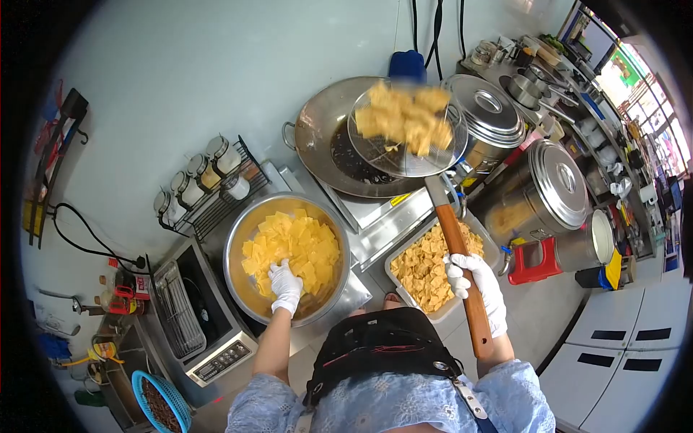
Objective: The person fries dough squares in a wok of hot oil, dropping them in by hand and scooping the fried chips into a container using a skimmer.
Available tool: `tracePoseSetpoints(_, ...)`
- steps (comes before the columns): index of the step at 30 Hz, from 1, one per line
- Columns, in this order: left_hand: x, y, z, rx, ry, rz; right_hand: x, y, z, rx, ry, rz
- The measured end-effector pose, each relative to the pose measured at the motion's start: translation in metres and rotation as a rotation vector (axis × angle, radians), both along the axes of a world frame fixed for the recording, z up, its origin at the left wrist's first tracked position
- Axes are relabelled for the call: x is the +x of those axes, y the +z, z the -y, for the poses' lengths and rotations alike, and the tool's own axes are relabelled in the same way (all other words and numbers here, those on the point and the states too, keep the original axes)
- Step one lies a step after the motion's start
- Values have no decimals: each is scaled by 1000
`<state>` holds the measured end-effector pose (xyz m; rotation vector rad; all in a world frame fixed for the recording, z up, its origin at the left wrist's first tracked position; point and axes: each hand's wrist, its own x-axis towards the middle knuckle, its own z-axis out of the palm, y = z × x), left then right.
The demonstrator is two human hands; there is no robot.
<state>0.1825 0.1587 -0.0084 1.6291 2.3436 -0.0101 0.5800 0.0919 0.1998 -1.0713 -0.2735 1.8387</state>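
Strainer (404, 166) heaped with golden pieces (415, 123) over the wok (317, 119)

The strainer appears over the right part of the wok, its load partly blurred; dark liquid (345, 151) shows in the wok beside the mesh. The gloved right hand (478, 283), on the near side of the wok, has its fingers wrapped around the strainer's wooden handle (453, 231). Left of the wok and nearer the person, the gloved left hand (286, 286) reaches into a metal bowl (235, 278), touching flat yellow sheets (303, 234); whether it grasps any, I cannot tell. Nearer than the wok and to its right, a tub (493, 249) holds browned pieces (426, 267). A lidded pot (487, 105) stands just right of the wok.
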Motion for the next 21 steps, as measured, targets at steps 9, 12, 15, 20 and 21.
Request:
tracePoseSetpoints(9, 4, -12, -1, 109, -14, -46, -1, 21, 1, 80, -45, 44)
tracePoseSetpoints(12, 10, -9, 0, 78, -1, -53, -2, 7, -2, 86, -35, 28)
tracePoseSetpoints(15, 5, -10, -3, 38, 33, -51, -1, 6, -9, 14, -3, -9)
tracePoseSetpoints(20, 13, -3, -2, 15, 22, -121, -5, 20, -9, 57, -19, -9)
tracePoseSetpoints(21, 14, -1, -3, 16, 24, -117, -5, 26, -9, 96, -33, 4)
